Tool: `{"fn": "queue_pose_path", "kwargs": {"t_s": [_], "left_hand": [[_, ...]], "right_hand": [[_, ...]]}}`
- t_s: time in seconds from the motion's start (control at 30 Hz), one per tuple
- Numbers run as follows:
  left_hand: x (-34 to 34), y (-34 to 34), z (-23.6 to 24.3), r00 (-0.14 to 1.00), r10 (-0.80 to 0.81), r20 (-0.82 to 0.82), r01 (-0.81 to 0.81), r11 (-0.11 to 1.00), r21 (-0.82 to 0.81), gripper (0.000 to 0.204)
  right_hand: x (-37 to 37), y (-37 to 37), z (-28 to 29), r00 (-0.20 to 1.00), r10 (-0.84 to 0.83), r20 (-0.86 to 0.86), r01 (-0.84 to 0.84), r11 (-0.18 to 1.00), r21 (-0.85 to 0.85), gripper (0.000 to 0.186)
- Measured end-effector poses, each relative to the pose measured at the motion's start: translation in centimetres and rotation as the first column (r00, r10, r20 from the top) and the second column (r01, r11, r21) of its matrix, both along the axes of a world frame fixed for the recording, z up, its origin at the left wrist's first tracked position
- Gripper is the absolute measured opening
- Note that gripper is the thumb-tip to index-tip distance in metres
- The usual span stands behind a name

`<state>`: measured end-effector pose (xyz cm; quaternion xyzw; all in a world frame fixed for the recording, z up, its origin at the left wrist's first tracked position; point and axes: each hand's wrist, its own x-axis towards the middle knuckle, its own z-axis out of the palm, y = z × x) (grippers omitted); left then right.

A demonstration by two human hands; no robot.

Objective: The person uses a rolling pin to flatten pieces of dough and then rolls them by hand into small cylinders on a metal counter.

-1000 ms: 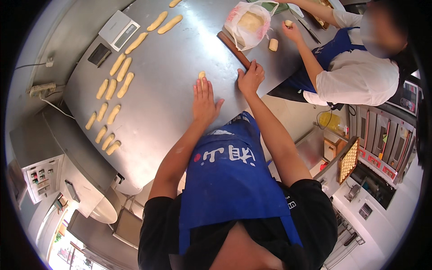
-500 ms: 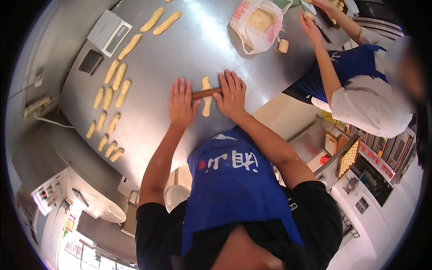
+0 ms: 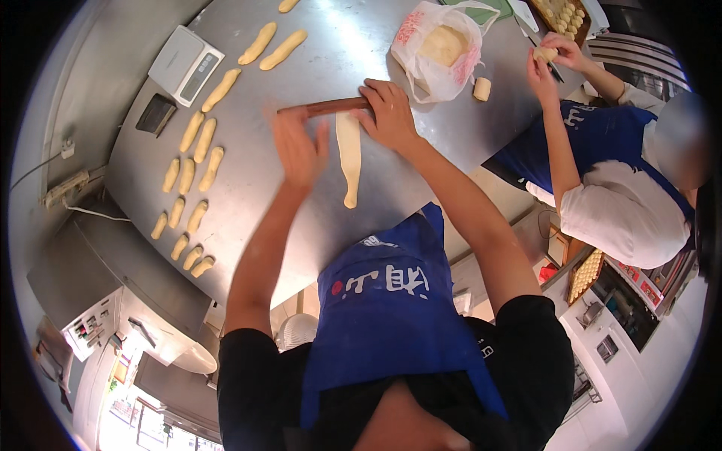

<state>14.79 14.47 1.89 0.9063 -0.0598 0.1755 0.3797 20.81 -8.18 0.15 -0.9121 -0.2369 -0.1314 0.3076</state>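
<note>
A brown wooden rolling pin (image 3: 323,106) lies across the far end of a long, flattened dough strip (image 3: 348,158) on the steel table (image 3: 233,158). My left hand (image 3: 298,146) is at the pin's left end, its fingers smeared by motion. My right hand (image 3: 387,113) presses on the other end, fingers apart and draped over it. Several short dough logs (image 3: 207,139) lie in loose rows to the left. Beyond my right hand sit a white plastic bag of dough (image 3: 444,45) and a small dough cylinder (image 3: 481,89).
A white scale (image 3: 185,64) and dark block (image 3: 156,113) are at the left. At the right, a co-worker in a blue apron (image 3: 594,135) holds dough (image 3: 545,55) in both hands, near a green board (image 3: 511,10) and a tray of dough balls (image 3: 568,16).
My hands moved from apart onto the pin, then farther up the table with it. The dough under it became longer and flatter. The co-worker's hands have shifted rightward.
</note>
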Motion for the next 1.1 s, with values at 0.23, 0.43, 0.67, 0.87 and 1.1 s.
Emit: {"fn": "queue_pose_path", "kwargs": {"t_s": [0.23, 0.43, 0.67, 0.87, 1.1], "left_hand": [[-17.0, -3.9, -1.6, 0.945, -0.080, -0.318, 0.124, 0.985, 0.122, 0.041], [-18.6, -6.2, -2.1, 0.907, -0.079, -0.414, 0.037, 0.993, -0.109, 0.033], [-14.1, -4.2, 1.9, 0.978, -0.067, -0.196, 0.110, 0.970, 0.215, 0.028], [2.4, 0.2, 0.3, 0.998, -0.032, 0.055, 0.004, 0.897, 0.441, 0.029], [-16.4, 0.6, -3.0, 0.946, -0.184, -0.268, 0.254, 0.933, 0.255, 0.072]], "right_hand": [[-1.8, 0.4, 0.5, 0.980, -0.170, -0.099, 0.163, 0.983, -0.079, 0.027], [-9.9, -1.9, 0.6, 0.996, -0.072, -0.046, 0.065, 0.988, -0.140, 0.037], [-8.6, -2.3, 0.7, 0.988, -0.155, -0.025, 0.146, 0.968, -0.203, 0.059], [-4.1, 1.3, -0.9, 0.946, -0.323, 0.021, 0.312, 0.892, -0.327, 0.067], [-21.3, 0.1, 0.6, 0.956, -0.212, -0.201, 0.150, 0.947, -0.283, 0.075]]}}
